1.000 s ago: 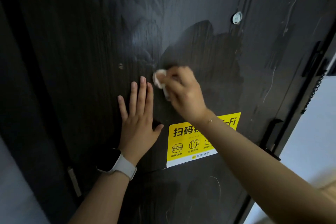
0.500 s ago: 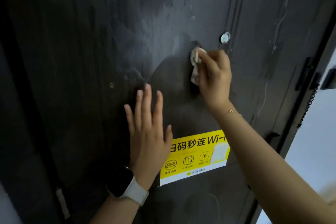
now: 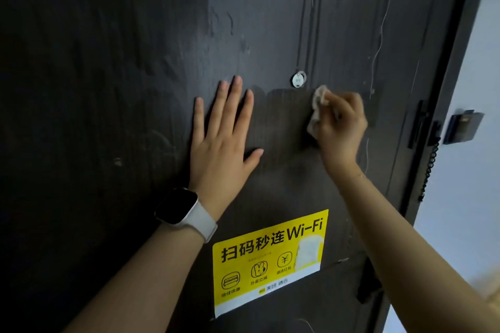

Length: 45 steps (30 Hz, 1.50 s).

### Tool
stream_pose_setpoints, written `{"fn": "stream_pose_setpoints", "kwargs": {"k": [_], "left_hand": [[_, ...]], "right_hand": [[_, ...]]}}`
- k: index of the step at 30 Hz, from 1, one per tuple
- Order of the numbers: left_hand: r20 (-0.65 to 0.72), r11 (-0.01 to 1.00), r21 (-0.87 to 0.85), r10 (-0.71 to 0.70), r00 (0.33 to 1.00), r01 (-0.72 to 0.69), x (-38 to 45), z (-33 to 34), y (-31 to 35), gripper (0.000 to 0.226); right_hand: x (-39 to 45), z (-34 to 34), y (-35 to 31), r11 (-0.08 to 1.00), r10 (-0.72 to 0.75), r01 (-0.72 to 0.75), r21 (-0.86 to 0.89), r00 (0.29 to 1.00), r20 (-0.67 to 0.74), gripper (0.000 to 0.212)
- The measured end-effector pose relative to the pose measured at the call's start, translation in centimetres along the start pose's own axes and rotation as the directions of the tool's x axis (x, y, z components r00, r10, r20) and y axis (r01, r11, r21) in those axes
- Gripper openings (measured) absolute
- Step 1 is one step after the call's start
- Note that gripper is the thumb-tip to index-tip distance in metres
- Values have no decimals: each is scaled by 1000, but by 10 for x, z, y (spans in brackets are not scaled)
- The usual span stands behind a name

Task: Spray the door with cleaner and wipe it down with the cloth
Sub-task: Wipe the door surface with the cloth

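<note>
Right hand curled round a crumpled white cloth, pressing it to the dark door just below and right of the round peephole; left hand flat, fingers spread, beside it on the door; white-strapped watch on that wrist; yellow Wi-Fi sticker below both hands.

The left hand is lying flat on the door, the right hand pressing the cloth beside it, nearer the door's right edge; the sticker is sitting below both, the peephole above between them.
</note>
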State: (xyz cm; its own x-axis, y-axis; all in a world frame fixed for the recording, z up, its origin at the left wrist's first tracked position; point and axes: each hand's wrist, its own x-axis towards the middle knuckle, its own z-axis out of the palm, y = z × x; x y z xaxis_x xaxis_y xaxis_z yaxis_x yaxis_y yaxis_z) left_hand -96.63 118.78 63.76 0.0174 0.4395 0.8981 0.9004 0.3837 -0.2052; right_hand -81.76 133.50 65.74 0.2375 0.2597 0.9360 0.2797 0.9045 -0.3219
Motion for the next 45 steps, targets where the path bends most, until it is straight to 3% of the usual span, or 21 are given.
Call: {"fn": "stream_pose_setpoints", "kwargs": {"k": [2,7,12,18,23,28,32,34,38,42,43,45], "left_hand": [[-13,1000,8,4,1000,-4,0,1,0,92],[-24,1000,13,9,1000,-9,-1,1,-1,93],[-13,1000,22,20,1000,-20,0,1,-1,93],[-16,999,32,32,999,-31,-1,2,-1,93],[-25,999,34,33,999,-32,-2,4,-2,93],[-20,999,41,33,999,-32,-1,4,-2,93],[-31,998,43,43,999,-42,-1,4,-3,94],[-36,998,43,46,998,-44,-1,4,-3,94],[-30,999,34,34,999,-33,0,5,-3,94],[-23,1000,20,18,1000,-17,1,0,-1,90],[-40,1000,1,13,999,-13,3,-2,1,84],[-107,999,-42,12,994,-16,13,-11,3,69]], "right_hand": [[4,2,-5,996,88,-87,23,995,-49,13],[-14,17,-20,976,-218,219,6,967,133,16],[10,7,-8,999,38,-38,31,999,-3,14],[46,22,-23,986,-167,167,-8,986,9,15],[12,9,-5,978,-205,207,-19,976,76,15],[55,15,-27,971,-239,238,25,969,63,14],[60,15,-33,890,-441,455,-8,867,230,21],[72,10,-25,863,-485,505,-22,838,250,17],[80,12,-26,939,-331,340,-54,934,137,13],[71,17,-37,867,-492,494,61,831,260,13],[76,16,-34,865,-496,499,56,829,258,12],[91,14,-24,918,-394,394,38,902,178,12]]}}
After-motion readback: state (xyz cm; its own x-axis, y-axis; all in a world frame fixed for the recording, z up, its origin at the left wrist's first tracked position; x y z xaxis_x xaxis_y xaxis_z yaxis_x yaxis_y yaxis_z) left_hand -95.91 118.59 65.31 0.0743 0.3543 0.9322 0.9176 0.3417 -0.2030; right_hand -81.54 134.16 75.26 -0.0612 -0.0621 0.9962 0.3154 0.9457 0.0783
